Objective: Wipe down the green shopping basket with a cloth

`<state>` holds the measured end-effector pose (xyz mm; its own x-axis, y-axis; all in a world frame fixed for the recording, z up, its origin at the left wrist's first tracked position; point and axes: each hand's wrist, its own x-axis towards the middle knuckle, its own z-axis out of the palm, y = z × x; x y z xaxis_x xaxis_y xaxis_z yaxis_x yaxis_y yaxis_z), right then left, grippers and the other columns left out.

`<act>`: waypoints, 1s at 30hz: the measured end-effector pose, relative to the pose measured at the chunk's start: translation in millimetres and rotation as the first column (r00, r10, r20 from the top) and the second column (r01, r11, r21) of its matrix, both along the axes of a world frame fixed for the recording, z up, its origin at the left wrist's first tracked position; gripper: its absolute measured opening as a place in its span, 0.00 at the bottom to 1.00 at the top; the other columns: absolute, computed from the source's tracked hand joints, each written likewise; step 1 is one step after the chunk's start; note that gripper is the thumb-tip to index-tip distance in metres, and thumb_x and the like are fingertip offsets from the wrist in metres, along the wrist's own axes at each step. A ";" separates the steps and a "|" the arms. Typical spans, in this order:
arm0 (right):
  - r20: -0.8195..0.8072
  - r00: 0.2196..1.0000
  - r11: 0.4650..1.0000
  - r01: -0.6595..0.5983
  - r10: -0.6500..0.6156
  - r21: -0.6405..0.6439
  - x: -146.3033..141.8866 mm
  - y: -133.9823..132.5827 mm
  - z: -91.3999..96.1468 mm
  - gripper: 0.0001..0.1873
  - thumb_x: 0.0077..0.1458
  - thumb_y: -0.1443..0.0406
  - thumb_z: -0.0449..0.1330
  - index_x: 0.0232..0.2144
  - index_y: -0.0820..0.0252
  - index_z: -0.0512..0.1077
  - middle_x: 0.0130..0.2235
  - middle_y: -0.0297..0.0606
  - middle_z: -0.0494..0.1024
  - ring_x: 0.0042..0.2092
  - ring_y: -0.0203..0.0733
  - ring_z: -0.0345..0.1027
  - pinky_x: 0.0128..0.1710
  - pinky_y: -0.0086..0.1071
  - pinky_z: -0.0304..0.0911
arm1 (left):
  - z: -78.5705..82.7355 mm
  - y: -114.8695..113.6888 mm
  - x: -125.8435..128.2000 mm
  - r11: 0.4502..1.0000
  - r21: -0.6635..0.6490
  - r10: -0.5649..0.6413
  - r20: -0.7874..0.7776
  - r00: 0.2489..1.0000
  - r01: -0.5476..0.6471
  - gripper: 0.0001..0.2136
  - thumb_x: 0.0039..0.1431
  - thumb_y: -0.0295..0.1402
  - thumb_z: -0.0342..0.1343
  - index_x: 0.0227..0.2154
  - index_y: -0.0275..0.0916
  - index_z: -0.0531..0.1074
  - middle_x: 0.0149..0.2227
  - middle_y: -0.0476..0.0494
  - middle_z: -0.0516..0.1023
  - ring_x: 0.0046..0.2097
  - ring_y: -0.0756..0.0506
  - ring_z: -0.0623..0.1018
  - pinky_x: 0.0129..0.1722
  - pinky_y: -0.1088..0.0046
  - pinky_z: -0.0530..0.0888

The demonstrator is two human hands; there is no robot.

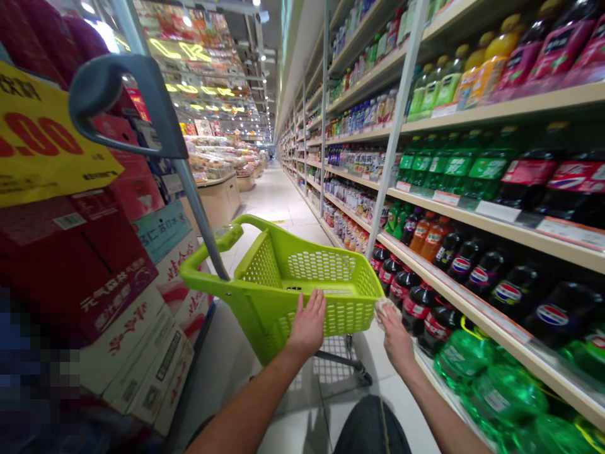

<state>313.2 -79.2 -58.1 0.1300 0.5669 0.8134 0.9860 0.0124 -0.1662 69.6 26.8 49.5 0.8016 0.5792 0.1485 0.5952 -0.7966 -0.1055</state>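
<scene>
A green plastic shopping cart (265,309) with a perforated basket stands across the aisle in front of me. My left hand (309,323) lies on the basket's near side wall, its fingers stretched out and pointing up towards the rim. At the basket's right-hand end, my right hand (397,334) presses a crumpled whitish cloth (384,306) against the corner, fingers closed over it. Nothing lies in the part of the basket that I can see. A grey handle (155,107) on a metal pole rises at the cart's left.
Shelves of drink bottles (460,167) line the right side, close to my right hand. Large green bottles (501,391) sit low there. Stacked drink cartons (142,353) and a yellow price sign (47,135) stand on the left. The tiled aisle (274,195) runs ahead past display counters (215,195).
</scene>
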 end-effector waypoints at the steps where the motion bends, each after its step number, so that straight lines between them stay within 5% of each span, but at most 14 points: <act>1: 0.011 1.000 0.999 -0.027 0.027 -0.021 -5.5 -1.5 -6.7 0.29 0.47 0.79 0.43 0.48 0.57 0.67 0.52 0.38 0.69 0.57 0.39 0.55 0.54 0.40 0.59 | -0.1 0.3 -2.3 1.000 0.005 -0.004 0.001 1.000 0.004 0.29 0.51 0.29 0.42 0.58 0.29 0.49 0.63 0.38 0.45 0.63 0.42 0.43 0.59 0.50 0.42; 4: 0.005 0.994 0.993 -0.107 0.107 -0.054 -27.3 -1.2 -5.6 0.29 0.48 0.78 0.43 0.49 0.56 0.66 0.52 0.38 0.68 0.57 0.39 0.54 0.54 0.40 0.59 | -0.6 2.3 -10.3 0.999 0.030 -0.014 0.010 1.000 0.014 0.29 0.52 0.29 0.42 0.58 0.30 0.48 0.63 0.38 0.45 0.63 0.42 0.43 0.59 0.51 0.42; 9: -0.020 0.987 0.987 -0.160 0.161 0.029 -58.5 26.1 39.1 0.29 0.50 0.78 0.42 0.52 0.56 0.63 0.56 0.39 0.62 0.59 0.42 0.49 0.57 0.46 0.53 | -1.3 2.6 -16.7 0.999 0.044 0.005 0.032 0.999 -0.006 0.29 0.51 0.29 0.42 0.58 0.29 0.49 0.63 0.37 0.45 0.63 0.41 0.43 0.59 0.51 0.43; 16: 0.040 0.964 0.958 -0.256 0.263 -0.133 -87.8 20.2 -5.5 0.25 0.53 0.74 0.47 0.53 0.54 0.62 0.51 0.37 0.70 0.55 0.40 0.58 0.51 0.40 0.62 | -1.6 0.5 -35.0 0.999 0.043 -0.017 0.036 0.999 0.015 0.30 0.51 0.30 0.43 0.58 0.29 0.48 0.63 0.37 0.44 0.63 0.41 0.43 0.59 0.51 0.44; 21: 0.015 0.959 0.959 -0.283 0.283 -0.019 -98.5 39.5 47.5 0.29 0.52 0.78 0.44 0.54 0.56 0.60 0.56 0.40 0.62 0.60 0.42 0.48 0.57 0.47 0.52 | 4.7 7.1 -51.5 0.996 0.079 0.037 0.050 0.998 -0.041 0.30 0.51 0.30 0.43 0.59 0.29 0.46 0.63 0.36 0.43 0.63 0.40 0.41 0.58 0.49 0.44; 23: 0.029 0.964 0.964 -0.265 0.265 -0.006 -101.3 49.5 54.2 0.27 0.52 0.77 0.44 0.54 0.56 0.61 0.56 0.40 0.63 0.60 0.42 0.48 0.57 0.46 0.53 | 7.0 10.2 -58.0 0.994 0.080 0.063 0.068 0.996 -0.069 0.30 0.52 0.30 0.43 0.59 0.29 0.47 0.63 0.36 0.43 0.63 0.40 0.41 0.58 0.49 0.44; 28: 0.086 0.947 0.946 -0.296 0.308 -0.131 -114.7 40.5 1.6 0.24 0.54 0.74 0.46 0.52 0.54 0.63 0.50 0.40 0.71 0.54 0.41 0.59 0.49 0.40 0.64 | 6.5 13.2 -79.5 0.992 0.099 0.073 0.103 0.992 -0.083 0.30 0.52 0.30 0.44 0.59 0.30 0.47 0.63 0.38 0.43 0.63 0.41 0.41 0.59 0.50 0.43; 30: 0.070 0.941 0.936 -0.317 0.331 -0.153 -121.6 37.2 -1.0 0.25 0.54 0.75 0.45 0.53 0.54 0.62 0.51 0.39 0.69 0.55 0.41 0.59 0.49 0.40 0.64 | 4.9 12.6 -87.6 0.990 0.118 0.069 0.102 0.992 -0.081 0.29 0.53 0.31 0.44 0.59 0.31 0.47 0.63 0.39 0.43 0.63 0.41 0.41 0.59 0.50 0.43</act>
